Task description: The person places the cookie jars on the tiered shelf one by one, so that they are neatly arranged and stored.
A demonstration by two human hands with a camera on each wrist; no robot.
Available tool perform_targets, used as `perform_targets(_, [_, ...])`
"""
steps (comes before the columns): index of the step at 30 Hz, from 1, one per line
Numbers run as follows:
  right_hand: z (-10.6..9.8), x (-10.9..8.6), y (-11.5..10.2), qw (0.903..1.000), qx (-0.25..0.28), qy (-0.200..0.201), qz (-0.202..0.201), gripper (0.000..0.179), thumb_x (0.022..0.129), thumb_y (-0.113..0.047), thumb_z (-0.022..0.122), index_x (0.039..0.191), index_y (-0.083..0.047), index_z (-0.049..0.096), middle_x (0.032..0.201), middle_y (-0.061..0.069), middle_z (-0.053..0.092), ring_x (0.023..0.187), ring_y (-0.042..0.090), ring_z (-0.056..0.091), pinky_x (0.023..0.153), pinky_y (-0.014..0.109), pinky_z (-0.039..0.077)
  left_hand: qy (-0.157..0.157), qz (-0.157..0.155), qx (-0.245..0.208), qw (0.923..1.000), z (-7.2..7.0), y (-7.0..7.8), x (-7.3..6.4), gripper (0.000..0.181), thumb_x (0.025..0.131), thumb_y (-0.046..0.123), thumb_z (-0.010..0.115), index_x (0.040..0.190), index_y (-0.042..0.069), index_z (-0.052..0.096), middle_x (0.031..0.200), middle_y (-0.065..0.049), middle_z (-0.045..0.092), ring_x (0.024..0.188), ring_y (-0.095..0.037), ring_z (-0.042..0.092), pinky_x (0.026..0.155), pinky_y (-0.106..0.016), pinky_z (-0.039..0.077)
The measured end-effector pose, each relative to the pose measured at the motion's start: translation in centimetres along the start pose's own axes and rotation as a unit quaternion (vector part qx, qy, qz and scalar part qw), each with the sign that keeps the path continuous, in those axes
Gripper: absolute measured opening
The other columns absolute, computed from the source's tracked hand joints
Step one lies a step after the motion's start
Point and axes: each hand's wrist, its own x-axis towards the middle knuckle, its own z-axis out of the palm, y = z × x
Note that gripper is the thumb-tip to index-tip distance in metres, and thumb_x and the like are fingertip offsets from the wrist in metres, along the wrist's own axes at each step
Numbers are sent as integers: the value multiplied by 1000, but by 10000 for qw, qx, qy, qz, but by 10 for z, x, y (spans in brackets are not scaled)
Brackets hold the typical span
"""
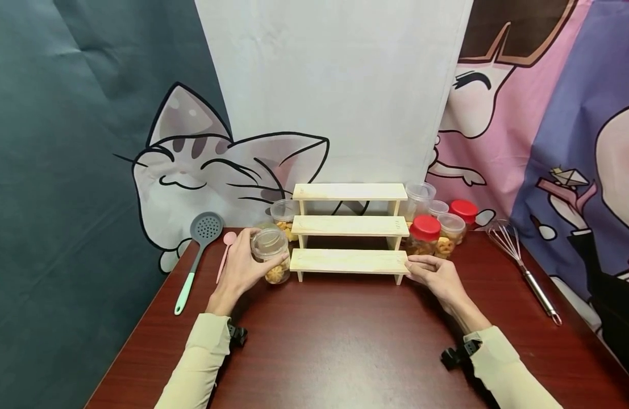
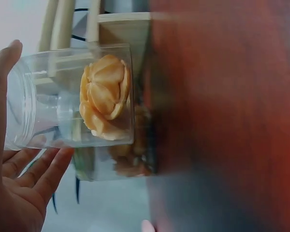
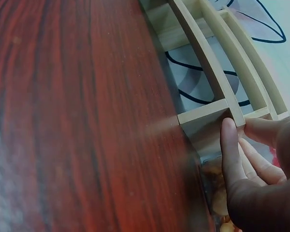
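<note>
- Pale wood makes up the rack on the bench; beside its right end, a tall jar is partly hidden behind a red-lidded jar.
- My left grip holds the clear jar left of the rack, spread to its width; some fingers are hidden behind it.
- Whether its base touches the bench, I cannot tell.
- My right grip pinches the lowest tier at its right end, thumb and fingers close together.

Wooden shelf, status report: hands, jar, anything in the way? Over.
Left hand grips clear snack jar, left of wooden shelf. Right hand pinches shelf's lowest tier, right end. Red-lidded jar close behind right hand.
</note>
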Motion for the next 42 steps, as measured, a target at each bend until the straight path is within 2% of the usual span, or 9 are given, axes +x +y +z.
perform_targets(5, [-1, 1, 1, 9999, 95, -19, 66, 51, 100, -8, 78, 141, 17, 58, 102, -2, 82, 93, 6, 78, 90, 33, 64, 120, -42, 92, 9999, -9, 12, 6, 95, 73, 72, 91, 144, 17, 58, 131, -6, 68, 116, -27, 66, 95, -50, 58])
perform_targets(12, [-1, 1, 2, 9993, -371, 24, -40, 53, 101, -13, 78, 141, 16, 59, 102, -6, 81, 94, 4, 77, 90, 33, 64, 398, 304, -147, 9986, -17, 36, 22, 95, 75, 62, 94, 150, 17, 57, 136, -8, 69, 119, -28, 68, 98, -51, 54])
perform_targets(15, [-2, 0, 1, 9994, -340, 24, -24, 54, 101, -13, 78, 141, 17, 58, 102, -6, 81, 94, 4, 77, 90, 31, 64, 378, 359, -397, 9978, -14, 50, 31, 95, 76, 60, 95, 152, 18, 56, 138, -7, 68, 121, -26, 66, 100, -50, 54])
perform_targets(18, [-2, -1, 1, 9995, -306, 6, -33, 54, 102, -13, 78, 142, 17, 57, 103, -6, 81, 94, 4, 76, 90, 30, 64, 335, 421, -554, 9970, -8, 67, 40, 95, 76, 62, 94, 152, 19, 56, 137, -7, 69, 119, -26, 66, 95, -50, 57])
perform_targets(23, [-1, -1, 2, 9991, -413, -18, -93, 54, 102, -15, 78, 141, 17, 58, 103, -6, 81, 94, 4, 77, 89, 29, 64, 283, 529, -584, 9965, 3, 95, 52, 97, 77, 68, 91, 153, 20, 55, 134, -6, 70, 115, -25, 68, 89, -48, 61])
perform_targets(29, [0, 0, 3, 9980, -613, -13, -119, 52, 102, -16, 77, 141, 15, 60, 104, -6, 81, 93, 5, 77, 89, 31, 64, 241, 728, -1094, 9910, 15, 126, 68, 98, 76, 58, 96, 153, 16, 54, 131, -8, 72, 110, -22, 70, 87, -42, 61])
perform_targets(34, [1, -2, -1, 9967, -791, 32, -162, 52, 103, -18, 78, 141, 14, 61, 109, 3, 81, 94, 4, 77, 90, 32, 64, 259, 584, -1411, 9879, 26, 153, 83, 103, 73, 51, 100, 155, 11, 53, 135, -12, 73, 114, -26, 74, 92, -42, 63])
perform_targets(37, [1, -3, -2, 9962, -847, 54, -175, 52, 103, -18, 77, 140, 14, 61, 112, 9, 81, 93, 4, 76, 89, 31, 65, 196, 319, -1619, 9861, 36, 167, 90, 101, 73, 48, 101, 153, 12, 54, 142, -14, 72, 122, -29, 73, 98, -43, 62])
perform_targets(42, [2, -3, 0, 9960, -874, 63, -189, 51, 102, -17, 78, 139, 14, 61, 107, 4, 81, 92, 4, 76, 89, 31, 65, 201, -96, -1965, 9802, 52, 188, 101, 94, 71, 49, 102, 147, 15, 58, 143, -13, 72, 131, -29, 71, 106, -41, 59])
